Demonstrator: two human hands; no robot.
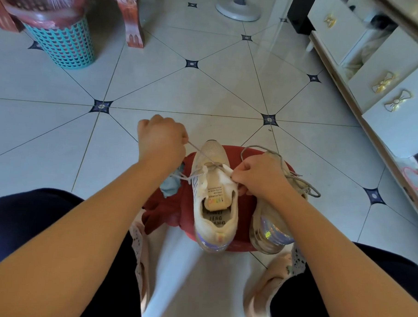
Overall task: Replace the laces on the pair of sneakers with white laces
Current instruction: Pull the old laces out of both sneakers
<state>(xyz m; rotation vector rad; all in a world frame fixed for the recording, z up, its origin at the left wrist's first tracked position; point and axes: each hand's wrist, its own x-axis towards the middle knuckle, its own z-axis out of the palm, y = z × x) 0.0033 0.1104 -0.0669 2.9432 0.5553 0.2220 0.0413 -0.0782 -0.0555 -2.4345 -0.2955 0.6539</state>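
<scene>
Looking down past your knees, you see a low red stool on the tiled floor, with a pair of pale sneakers standing side by side on it, toes pointing away from you.

Your left hand is clenched into a fist above and to the left of the nearer sneaker. It grips one end of a grey lace, which runs taut from the fist down to the shoe's upper eyelets.

Your right hand pinches the right edge of that sneaker's opening, beside the tongue, with fingers curled. Whitish strands trail off the shoe's left side, but the blur makes it impossible to tell where they are threaded.

A crumpled blue cloth lies on the stool, just left of the shoe.

The second sneaker sits to the right, partly under your right wrist. Its own grey lace is loose and arcs above the toe.

Farther off on the left stands a turquoise basket lined with a pink bag. A white cabinet with gold bow handles runs along the right.
</scene>
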